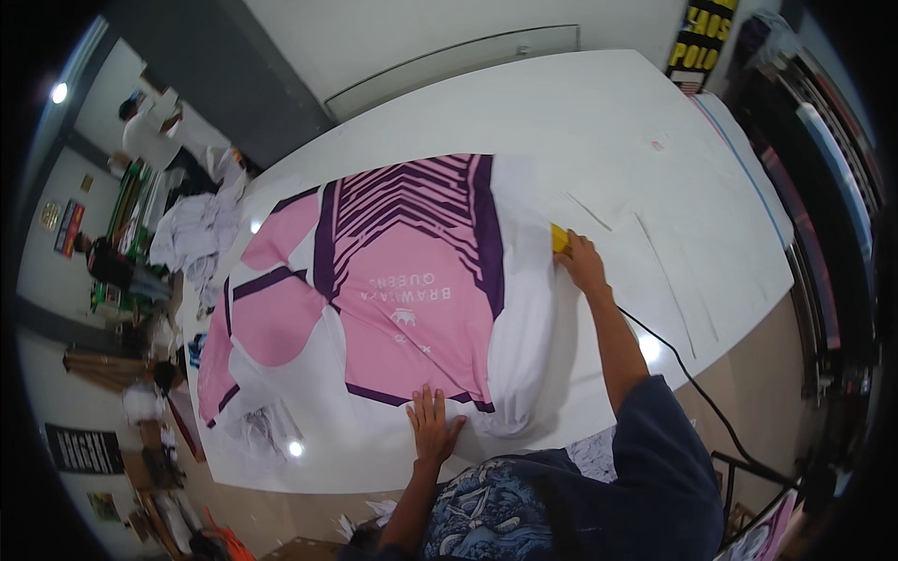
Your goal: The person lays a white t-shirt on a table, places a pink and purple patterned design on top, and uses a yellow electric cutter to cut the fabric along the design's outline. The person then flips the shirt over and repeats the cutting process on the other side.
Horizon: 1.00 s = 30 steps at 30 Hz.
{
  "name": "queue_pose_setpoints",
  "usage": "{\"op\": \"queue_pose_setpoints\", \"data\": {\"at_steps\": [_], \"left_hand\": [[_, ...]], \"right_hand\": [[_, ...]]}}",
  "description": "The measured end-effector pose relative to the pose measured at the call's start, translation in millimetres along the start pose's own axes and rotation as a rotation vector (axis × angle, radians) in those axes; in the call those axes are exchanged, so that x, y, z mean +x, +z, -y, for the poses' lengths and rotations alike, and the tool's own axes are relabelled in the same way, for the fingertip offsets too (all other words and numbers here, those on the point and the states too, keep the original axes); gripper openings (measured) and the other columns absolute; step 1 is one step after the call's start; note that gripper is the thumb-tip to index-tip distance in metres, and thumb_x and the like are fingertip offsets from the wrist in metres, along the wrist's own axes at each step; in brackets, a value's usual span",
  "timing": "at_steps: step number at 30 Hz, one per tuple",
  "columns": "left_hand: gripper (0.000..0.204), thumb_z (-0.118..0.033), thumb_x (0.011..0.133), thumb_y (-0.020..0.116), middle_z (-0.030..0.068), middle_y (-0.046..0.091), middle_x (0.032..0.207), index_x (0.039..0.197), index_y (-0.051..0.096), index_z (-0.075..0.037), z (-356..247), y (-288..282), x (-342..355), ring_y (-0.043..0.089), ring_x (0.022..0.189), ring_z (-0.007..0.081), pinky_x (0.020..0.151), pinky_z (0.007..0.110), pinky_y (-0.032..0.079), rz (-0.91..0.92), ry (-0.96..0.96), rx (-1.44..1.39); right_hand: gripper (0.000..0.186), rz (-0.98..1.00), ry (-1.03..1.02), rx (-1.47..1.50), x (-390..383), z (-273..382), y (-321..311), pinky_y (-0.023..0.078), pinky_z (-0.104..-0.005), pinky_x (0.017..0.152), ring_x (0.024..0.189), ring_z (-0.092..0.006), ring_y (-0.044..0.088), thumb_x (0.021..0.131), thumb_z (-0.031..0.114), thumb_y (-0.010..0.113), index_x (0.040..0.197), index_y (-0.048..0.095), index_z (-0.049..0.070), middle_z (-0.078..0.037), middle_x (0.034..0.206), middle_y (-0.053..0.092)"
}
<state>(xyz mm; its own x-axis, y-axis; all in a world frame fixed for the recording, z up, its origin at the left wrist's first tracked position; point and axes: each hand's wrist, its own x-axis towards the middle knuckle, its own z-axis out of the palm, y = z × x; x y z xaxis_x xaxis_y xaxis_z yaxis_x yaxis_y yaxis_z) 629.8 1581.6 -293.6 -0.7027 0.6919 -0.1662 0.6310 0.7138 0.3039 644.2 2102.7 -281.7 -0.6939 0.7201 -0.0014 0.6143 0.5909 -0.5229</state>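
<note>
A wide sheet of white fabric (528, 327), printed with pink and dark purple garment panels (412, 266), lies spread over the white table. My left hand (433, 432) rests flat on its near edge, fingers spread, by the purple hem of the largest panel. To the right, my right hand (586, 264) is closed around a yellow tool (559, 239) just past the fabric's right margin. The tool's working end is too small to make out. A black cord (683, 365) runs from near my right forearm over the table edge.
The white table (599, 112) extends beyond the fabric to a wall. White cloth (196, 229) is heaped at the left, near two people (154, 136). A large dark machine (823, 168) stands at the right. Scraps (594, 453) lie below the near edge.
</note>
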Motion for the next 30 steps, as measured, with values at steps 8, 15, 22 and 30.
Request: {"op": "queue_pose_setpoints", "data": {"at_steps": [8, 15, 22, 30], "left_hand": [[0.091, -0.06, 0.1, 0.062, 0.021, 0.021, 0.175, 0.166, 0.031, -0.005, 16, 10, -10, 0.014, 0.163, 0.044, 0.128, 0.068, 0.015, -0.019, 0.067, -0.036], [0.095, -0.057, 0.096, 0.068, 0.0196, 0.018, 0.177, 0.166, 0.03, -0.006, 14, 14, -5, 0.011, 0.165, 0.0411, 0.13, 0.064, 0.015, -0.212, 0.049, -0.118], [0.09, -0.062, 0.102, 0.057, 0.0151, 0.008, 0.18, 0.169, 0.025, -0.01, 20, -14, -25, -0.001, 0.167, 0.0378, 0.134, 0.06, 0.005, -0.082, -0.017, -0.14], [0.059, -0.034, 0.103, 0.068, 0.0203, 0.045, 0.164, 0.152, 0.054, -0.005, 56, -15, -25, 0.044, 0.151, 0.0365, 0.125, 0.051, 0.034, -0.388, -0.003, -0.544]], "right_hand": [[0.036, -0.141, 0.011, 0.332, -33, -55, -3, 0.052, -0.0421, 0.098, 0.108, -0.0311, 0.067, 0.1, 0.022, 0.072, 0.129, 0.069, -0.001, -0.015, 0.122, 0.073], [0.045, -0.201, -0.143, 0.235, -37, -40, 0, 0.059, -0.0438, 0.095, 0.108, -0.0357, 0.071, 0.106, 0.027, 0.065, 0.138, 0.065, -0.005, -0.024, 0.128, 0.071], [0.041, -0.389, -0.247, 0.138, -39, -6, 21, 0.058, -0.0455, 0.097, 0.11, -0.0379, 0.069, 0.106, 0.024, 0.064, 0.135, 0.066, -0.005, -0.023, 0.129, 0.07], [0.043, -0.295, -0.158, 0.203, -144, -46, 20, 0.056, -0.0474, 0.097, 0.116, -0.0347, 0.065, 0.106, 0.032, 0.062, 0.133, 0.066, -0.001, -0.019, 0.132, 0.066]]}}
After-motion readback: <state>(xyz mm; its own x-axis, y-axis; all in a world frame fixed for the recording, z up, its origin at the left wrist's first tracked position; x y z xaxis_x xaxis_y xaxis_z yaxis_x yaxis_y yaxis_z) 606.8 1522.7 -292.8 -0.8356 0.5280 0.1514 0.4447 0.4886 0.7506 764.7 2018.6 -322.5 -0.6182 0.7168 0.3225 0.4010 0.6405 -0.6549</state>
